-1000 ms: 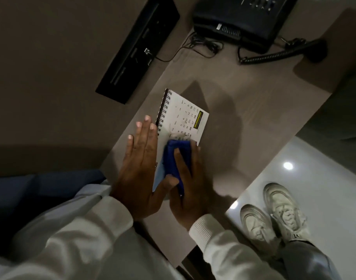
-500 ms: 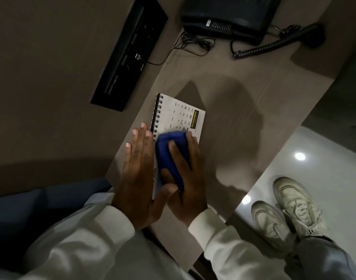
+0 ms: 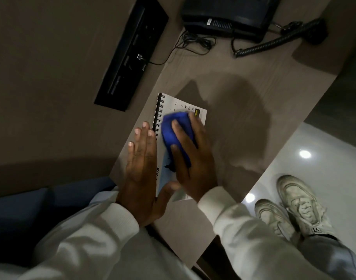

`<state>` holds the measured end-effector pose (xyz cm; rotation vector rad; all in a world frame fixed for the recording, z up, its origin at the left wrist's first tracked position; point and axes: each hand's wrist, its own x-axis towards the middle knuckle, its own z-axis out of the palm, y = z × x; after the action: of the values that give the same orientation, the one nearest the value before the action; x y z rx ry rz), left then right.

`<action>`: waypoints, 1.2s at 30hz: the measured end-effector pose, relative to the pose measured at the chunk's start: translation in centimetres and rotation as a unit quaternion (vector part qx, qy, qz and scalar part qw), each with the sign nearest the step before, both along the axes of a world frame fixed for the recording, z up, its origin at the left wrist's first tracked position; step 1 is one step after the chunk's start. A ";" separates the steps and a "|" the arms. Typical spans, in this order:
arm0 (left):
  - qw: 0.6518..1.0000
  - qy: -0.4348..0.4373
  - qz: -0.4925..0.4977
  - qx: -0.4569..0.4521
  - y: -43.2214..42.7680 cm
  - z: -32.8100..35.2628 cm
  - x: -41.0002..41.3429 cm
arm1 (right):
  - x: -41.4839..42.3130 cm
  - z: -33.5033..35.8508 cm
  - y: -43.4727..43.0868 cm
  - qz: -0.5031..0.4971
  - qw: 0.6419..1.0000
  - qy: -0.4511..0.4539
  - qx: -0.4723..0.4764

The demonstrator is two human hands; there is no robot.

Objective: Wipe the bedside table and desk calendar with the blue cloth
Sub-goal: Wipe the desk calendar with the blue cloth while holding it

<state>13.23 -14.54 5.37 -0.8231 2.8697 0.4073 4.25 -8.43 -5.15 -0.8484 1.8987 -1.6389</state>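
A white spiral-bound desk calendar (image 3: 174,105) lies flat on the grey-brown bedside table (image 3: 243,93). My right hand (image 3: 190,158) presses a bunched blue cloth (image 3: 173,130) onto the calendar's page, fingers spread over the cloth. My left hand (image 3: 141,170) lies flat with fingers together on the calendar's left edge, beside the black spiral binding, its thumb reaching under my right hand. The lower part of the calendar is hidden by both hands.
A black telephone (image 3: 229,15) with a coiled cord (image 3: 270,44) and thin cables sits at the far end of the table. A black socket panel (image 3: 130,55) is set in the wall at left. My pale sneakers (image 3: 290,207) stand on the glossy floor at right.
My right hand has slid the blue cloth up the calendar page, away from me, covering more of the date grid. My left hand has stayed flat on the calendar's edge.
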 end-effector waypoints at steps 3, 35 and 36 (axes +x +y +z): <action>1.000 -0.008 0.016 0.007 0.2 0.0 -0.1 | -1.3 -0.3 -0.7 -0.012 0.997 -0.061 0.046; 0.999 -0.030 -0.008 -0.038 -0.4 -0.7 0.5 | -2.2 1.3 -0.3 -0.056 0.979 -0.161 0.116; 0.998 -0.036 -0.007 -0.042 -0.4 -0.7 0.5 | -1.5 1.3 0.2 -0.053 0.978 -0.168 0.113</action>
<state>13.72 -14.96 4.69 -0.8136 2.8401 0.2515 2.79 -8.20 -3.87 -0.3583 1.8653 -1.4783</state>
